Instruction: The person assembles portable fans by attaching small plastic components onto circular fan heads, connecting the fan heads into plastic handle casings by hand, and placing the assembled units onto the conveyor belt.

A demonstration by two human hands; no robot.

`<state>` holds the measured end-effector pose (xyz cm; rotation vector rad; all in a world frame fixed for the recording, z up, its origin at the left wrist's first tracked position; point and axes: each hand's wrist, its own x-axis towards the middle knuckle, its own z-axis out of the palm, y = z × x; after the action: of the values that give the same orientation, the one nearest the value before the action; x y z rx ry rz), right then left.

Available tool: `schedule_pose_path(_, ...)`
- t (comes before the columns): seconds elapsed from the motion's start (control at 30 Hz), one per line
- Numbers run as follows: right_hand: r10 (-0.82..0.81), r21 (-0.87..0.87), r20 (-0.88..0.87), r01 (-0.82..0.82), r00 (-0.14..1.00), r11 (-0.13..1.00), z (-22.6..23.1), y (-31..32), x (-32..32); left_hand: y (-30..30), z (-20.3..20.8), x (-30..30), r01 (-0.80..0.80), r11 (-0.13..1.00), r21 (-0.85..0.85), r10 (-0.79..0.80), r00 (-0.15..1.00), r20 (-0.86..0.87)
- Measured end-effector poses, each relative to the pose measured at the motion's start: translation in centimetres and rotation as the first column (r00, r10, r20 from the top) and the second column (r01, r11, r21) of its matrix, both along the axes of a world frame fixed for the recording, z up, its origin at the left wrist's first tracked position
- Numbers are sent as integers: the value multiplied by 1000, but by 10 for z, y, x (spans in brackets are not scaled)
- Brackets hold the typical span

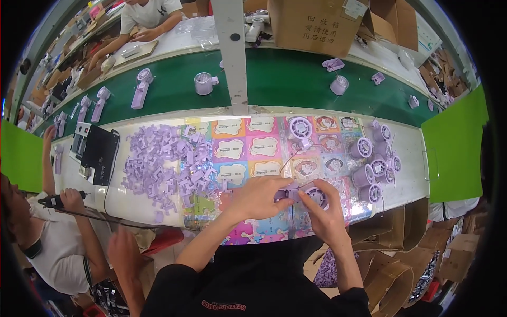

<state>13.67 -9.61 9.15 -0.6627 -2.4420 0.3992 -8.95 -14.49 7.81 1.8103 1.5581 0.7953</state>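
Low over the printed mat, my two hands meet at a light purple round fan housing with a spoked grille. My right hand grips its rim, thumb and fingers closed around it. Beside it, the fingers of my left hand are closed on a small purple plastic bracket that touches or nearly touches the housing; my fingers partly hide the join. A thin wire runs near my fingertips. Farther off on the mat lies another fan housing with its wire trailing toward my hands.
Loose purple brackets form a heap left of the colourful mat. Several fan housings cluster at right. Behind runs a green conveyor carrying purple parts. A black screw feeder stands left, near a co-worker holding an electric screwdriver.
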Motion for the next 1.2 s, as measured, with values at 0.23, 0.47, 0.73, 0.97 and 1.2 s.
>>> schedule_pose_path(0.23, 107, -69, 56, -103, 993, 992, 14, 6, -8, -5, -2, -11, 33, 999, -11, -32, 994, 103)
schedule_pose_path(0.47, 88, -47, 91, -84, 992, 995, 21, 3, -1, -3, 13, -4, 17, 996, -92, -4, 991, 136)
schedule_pose_path(0.73, 47, 105, 84, -56, 995, 993, 17, 2, 0, 2, 19, -1, 18, 997, -78, -4, 984, 175)
schedule_pose_path(0.97, 32, 123, 27, -35, 999, 992, 22, 3, 10, 4, 14, 6, 48, 994, -94, -16, 949, 314)
schedule_pose_path(1.2, 95, -15, 23, -94, 995, 995, 39, 2, 20, 8, 41, 2, 162, 945, -283, -16, 890, 455)
